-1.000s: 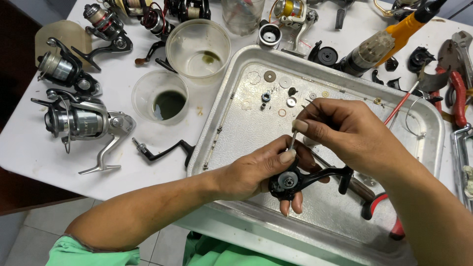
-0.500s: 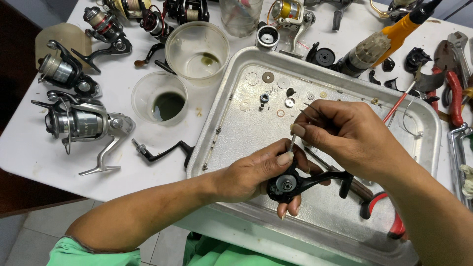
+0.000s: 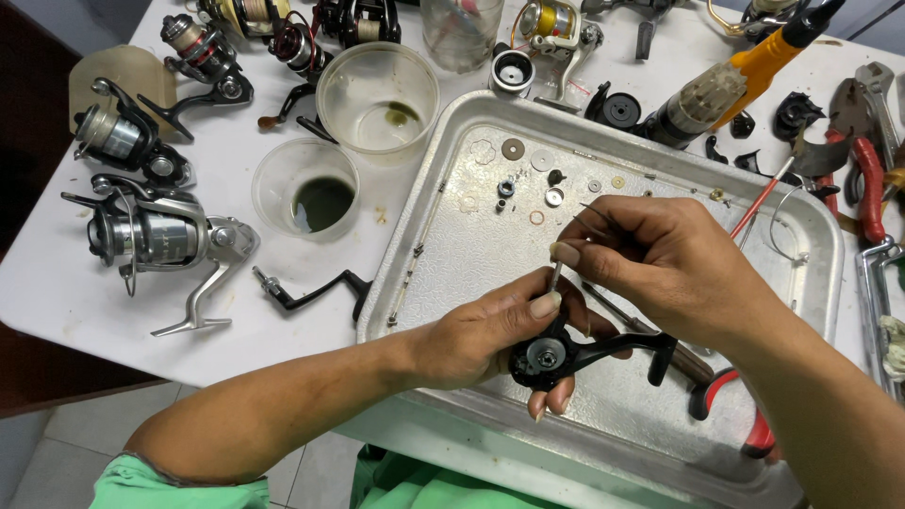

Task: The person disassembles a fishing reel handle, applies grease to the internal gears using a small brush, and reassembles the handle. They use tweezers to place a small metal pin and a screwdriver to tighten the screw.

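My left hand (image 3: 500, 330) grips a black fishing reel body (image 3: 566, 353) over the near part of a metal tray (image 3: 471, 283). A thin metal pin (image 3: 555, 275) stands up from the reel between my left thumb and my right fingertips. My right hand (image 3: 660, 264) pinches that pin from above and also carries a fine wire-like tool (image 3: 594, 213) poking out to the left. Small washers and screws (image 3: 528, 184) lie scattered at the tray's far end.
Several spinning reels (image 3: 156, 231) sit on the white table to the left, with a loose black reel handle (image 3: 311, 292). Two clear plastic cups (image 3: 306, 193) hold dark liquid. A yellow-handled tool (image 3: 745, 75), red-handled pliers (image 3: 863, 160) and a red-handled tool (image 3: 735, 405) lie right.
Both hands stay over the tray, and the reel body has tilted slightly, its arm now pointing more to the right. The right fingers have shifted a little on the pin.
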